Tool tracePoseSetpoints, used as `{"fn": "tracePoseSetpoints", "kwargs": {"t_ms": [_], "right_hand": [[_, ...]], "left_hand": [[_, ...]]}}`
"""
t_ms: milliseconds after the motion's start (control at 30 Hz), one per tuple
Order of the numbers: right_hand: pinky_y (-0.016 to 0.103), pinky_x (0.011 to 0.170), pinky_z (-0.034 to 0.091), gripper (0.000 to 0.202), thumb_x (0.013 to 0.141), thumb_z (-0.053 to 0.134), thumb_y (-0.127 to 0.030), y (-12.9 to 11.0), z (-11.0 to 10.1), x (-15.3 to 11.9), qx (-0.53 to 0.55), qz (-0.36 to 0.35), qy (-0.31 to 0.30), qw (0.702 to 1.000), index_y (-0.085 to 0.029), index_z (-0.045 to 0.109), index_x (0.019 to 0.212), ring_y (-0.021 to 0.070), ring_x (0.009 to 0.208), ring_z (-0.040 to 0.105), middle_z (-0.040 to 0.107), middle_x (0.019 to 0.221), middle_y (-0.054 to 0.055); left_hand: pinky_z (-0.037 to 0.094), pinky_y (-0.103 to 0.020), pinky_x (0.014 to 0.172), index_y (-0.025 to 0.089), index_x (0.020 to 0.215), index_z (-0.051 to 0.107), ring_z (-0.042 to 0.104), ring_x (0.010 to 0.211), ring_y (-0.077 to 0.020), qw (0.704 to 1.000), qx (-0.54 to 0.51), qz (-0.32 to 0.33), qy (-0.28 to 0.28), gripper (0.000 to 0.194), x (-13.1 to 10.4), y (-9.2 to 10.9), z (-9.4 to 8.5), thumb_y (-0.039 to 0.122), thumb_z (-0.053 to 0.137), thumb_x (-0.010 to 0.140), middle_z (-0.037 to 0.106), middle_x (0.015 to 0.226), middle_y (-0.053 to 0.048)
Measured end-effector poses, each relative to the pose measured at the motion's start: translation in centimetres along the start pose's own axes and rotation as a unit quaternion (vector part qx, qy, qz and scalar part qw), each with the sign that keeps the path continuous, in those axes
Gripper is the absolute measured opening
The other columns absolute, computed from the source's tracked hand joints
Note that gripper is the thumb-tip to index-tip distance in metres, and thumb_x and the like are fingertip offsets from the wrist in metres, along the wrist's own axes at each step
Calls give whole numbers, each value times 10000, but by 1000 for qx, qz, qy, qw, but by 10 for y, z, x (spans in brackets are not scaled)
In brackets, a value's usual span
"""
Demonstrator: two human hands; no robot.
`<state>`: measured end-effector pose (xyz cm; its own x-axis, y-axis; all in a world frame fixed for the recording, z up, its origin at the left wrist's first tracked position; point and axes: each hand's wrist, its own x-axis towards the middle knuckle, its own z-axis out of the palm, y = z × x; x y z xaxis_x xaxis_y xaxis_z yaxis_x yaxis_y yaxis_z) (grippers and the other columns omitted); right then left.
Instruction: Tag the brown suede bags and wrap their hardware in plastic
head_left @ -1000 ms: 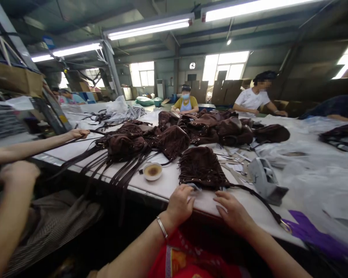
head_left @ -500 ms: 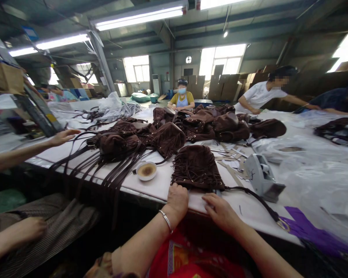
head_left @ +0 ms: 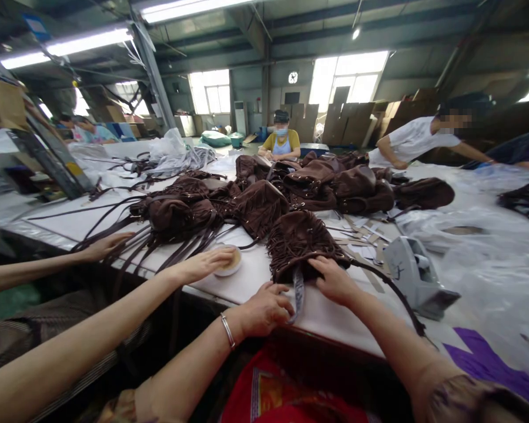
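A dark brown fringed bag point(head_left: 300, 238) lies on the white table in front of me, its opening facing me. A greyish translucent strip point(head_left: 298, 291) hangs out of the opening. My left hand point(head_left: 267, 308), with a silver bangle at the wrist, has its fingers curled at the strip's lower end; the fingertips are partly hidden. My right hand point(head_left: 332, 279) rests at the bag's rim, fingers spread with the tips on or just inside the opening. A dark strap point(head_left: 385, 285) runs from the bag to the right.
A neighbour's hand point(head_left: 214, 261) reaches over a white bowl point(head_left: 229, 264); the other touches straps at the left. Brown bags point(head_left: 312, 182) are piled behind. A tape dispenser point(head_left: 414, 273), plastic sheets point(head_left: 480, 258) and purple material point(head_left: 489, 358) lie right. Co-workers sit or stand across.
The bag's opening has lifted, and the strip now shows. My left hand has moved to the strip, my right hand up to the rim. The neighbour's hand has come over the bowl.
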<state>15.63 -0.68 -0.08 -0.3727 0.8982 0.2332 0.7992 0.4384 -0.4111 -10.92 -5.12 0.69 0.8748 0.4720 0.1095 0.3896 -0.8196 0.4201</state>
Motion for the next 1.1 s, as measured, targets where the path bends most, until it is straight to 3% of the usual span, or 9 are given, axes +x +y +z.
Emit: {"fn": "tracePoseSetpoints", "kwargs": {"t_ms": [167, 333, 433, 567, 633, 733, 800, 967, 1100], "right_hand": [[382, 863, 426, 500, 841, 536, -164, -24, 10, 5, -113, -6, -128, 985, -336, 632, 1300, 277, 1028, 558, 611, 1106, 115], [378, 874, 374, 257, 854, 499, -116, -35, 9, -5, -168, -20, -104, 980, -199, 720, 957, 262, 1005, 563, 657, 1022, 127], [376, 905, 367, 172, 840, 508, -114, -44, -3, -37, -134, -65, -109, 983, -165, 671, 820, 242, 936, 586, 680, 881, 113], [314, 727, 435, 188, 875, 542, -306, -64, -18, -100, 73, 71, -205, 974, -169, 641, 791, 206, 736, 605, 667, 741, 67], [269, 637, 447, 238, 825, 610, -398, -73, -20, -130, 301, 158, -261, 903, -177, 630, 909, 176, 668, 615, 675, 776, 38], [231, 514, 430, 586, 699, 692, -576, -81, -17, -166, 612, 236, -299, 694, -179, 563, 1110, 145, 542, 606, 678, 837, 50], [221, 514, 427, 694, 646, 726, -631, -84, -15, -184, 692, 239, -286, 618, -157, 570, 1127, 138, 547, 601, 677, 831, 68], [178, 562, 375, 423, 695, 781, -512, -90, -21, -209, 571, 215, -257, 750, -123, 684, 831, 109, 640, 503, 603, 726, -1], [183, 474, 325, 476, 826, 617, -602, -86, -32, -211, 532, 220, -185, 797, -133, 676, 883, 90, 530, 411, 525, 630, -23]], "left_hand": [[223, -454, 1120, 282, 804, 710, 391, 1359, -276, 1000, 16, 4, -13, 157, -2, 3, 0, 143, 637, 810, 725, 1103, 35], [340, -454, 1083, 246, 1142, 689, 431, 1328, -332, 994, 46, -90, 50, 396, -3, 1, 0, 459, 683, 808, 486, 1457, -128], [394, -498, 1038, 179, 1375, 524, 423, 1319, -392, 976, 95, -189, 45, 768, 5, -4, 0, 395, 763, 678, 342, 1517, -225], [458, -486, 947, 151, 1181, 648, 523, 1187, -362, 948, 148, -282, 12, 472, 28, -11, 2, 343, 664, 750, 495, 1329, -208], [457, -499, 928, 136, 1056, 698, 553, 1122, -351, 937, 169, -306, 8, 369, 40, -13, 6, 415, 569, 850, 552, 1222, -200], [433, -545, 929, 121, 983, 724, 564, 1082, -353, 929, 196, -314, 19, 495, 52, -14, 12, 498, 405, 948, 588, 1144, -205], [413, -570, 944, 117, 971, 727, 568, 1074, -350, 927, 207, -311, 28, 530, 55, -15, 14, 491, 352, 972, 598, 1128, -205], [332, -606, 1049, 127, 1068, 701, 534, 1176, -355, 938, 199, -281, 38, 373, 46, -10, 9, 412, 516, 912, 582, 1224, -209], [224, -607, 1143, 170, 1327, 563, 291, 1422, -382, 960, 175, -189, 110, 595, 25, 33, 10, 226, 674, 745, 377, 1514, -201]]}}
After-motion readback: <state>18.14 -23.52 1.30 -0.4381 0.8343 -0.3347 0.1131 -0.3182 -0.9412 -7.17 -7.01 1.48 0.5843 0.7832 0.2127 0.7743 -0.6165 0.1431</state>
